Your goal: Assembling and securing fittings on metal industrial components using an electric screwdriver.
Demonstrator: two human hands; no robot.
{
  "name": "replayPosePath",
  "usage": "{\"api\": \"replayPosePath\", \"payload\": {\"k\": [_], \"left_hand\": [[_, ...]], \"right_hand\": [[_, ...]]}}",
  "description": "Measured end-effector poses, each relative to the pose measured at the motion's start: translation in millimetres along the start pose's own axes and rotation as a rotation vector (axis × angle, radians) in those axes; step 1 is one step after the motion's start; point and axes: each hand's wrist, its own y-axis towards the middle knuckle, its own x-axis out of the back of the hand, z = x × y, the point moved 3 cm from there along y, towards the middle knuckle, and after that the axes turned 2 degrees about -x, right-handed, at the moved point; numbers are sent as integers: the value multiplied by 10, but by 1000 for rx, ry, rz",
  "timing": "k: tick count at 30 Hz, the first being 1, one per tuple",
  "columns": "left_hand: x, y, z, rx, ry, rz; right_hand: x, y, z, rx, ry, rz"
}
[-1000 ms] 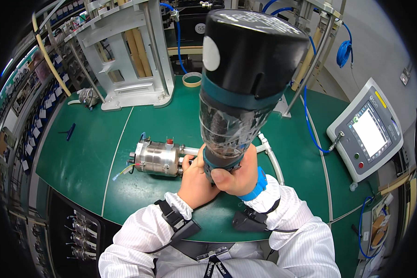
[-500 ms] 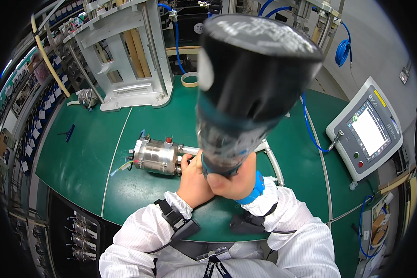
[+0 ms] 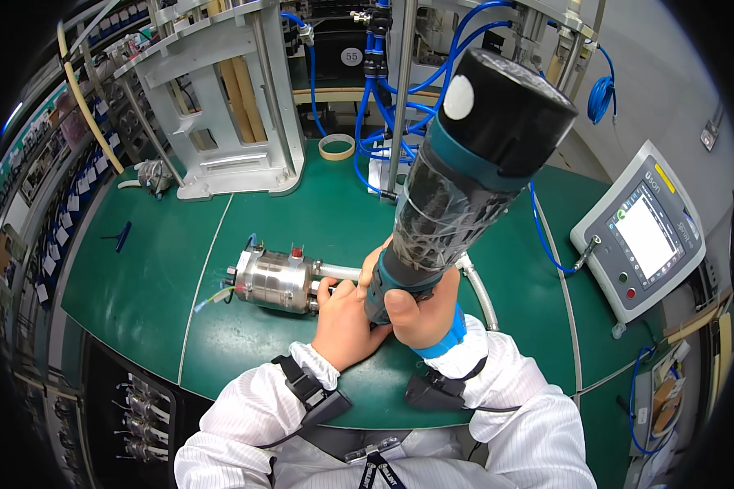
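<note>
My right hand point(image 3: 424, 314) is wrapped round a black and teal cordless power screwdriver point(image 3: 457, 196), its grip covered in clear film. The tool's thick rear end points up and to the far right, while its working end is hidden down between my hands. My left hand point(image 3: 347, 324) has its fingers curled beside the fittings of a shiny metal cylinder point(image 3: 277, 279), thumb close to the tool's lower end. What the left fingers grip is hidden. A red part and coloured wires show on the cylinder, which lies on its side. A whitish hose point(image 3: 338, 270) runs from it behind my hands.
The green tabletop point(image 3: 245, 350) carries a tape roll point(image 3: 336, 147), a blue hex key point(image 3: 123, 235) and a small metal part point(image 3: 153, 175). A metal press frame point(image 3: 236, 155) stands at the back left. On the right is a tester with a screen point(image 3: 648, 236). Blue air tubes point(image 3: 424, 106) hang behind.
The screwdriver's rear end has swung away and to the right, uncovering the blue tubes behind it. My right hand has shifted slightly with it; the left hand and cylinder stay nearly in place.
</note>
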Motion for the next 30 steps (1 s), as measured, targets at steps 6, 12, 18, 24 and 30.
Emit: {"api": "replayPosePath", "payload": {"k": [6, 12, 18, 24, 30], "left_hand": [[-6, -2, 1, -11, 36, -7], [174, -23, -94, -54, 17, 36], [333, -99, -294, -26, 264, 168], [451, 199, -993, -213, 106, 54], [-94, 243, -419, -170, 188, 47]], "right_hand": [[8, 16, 114, 8, -25, -20], [352, 176, 942, 208, 196, -92], [1430, -7, 820, -168, -514, -230], [2255, -440, 471, -546, -1304, -107], [2294, -548, 89, -582, -1545, -34]]}}
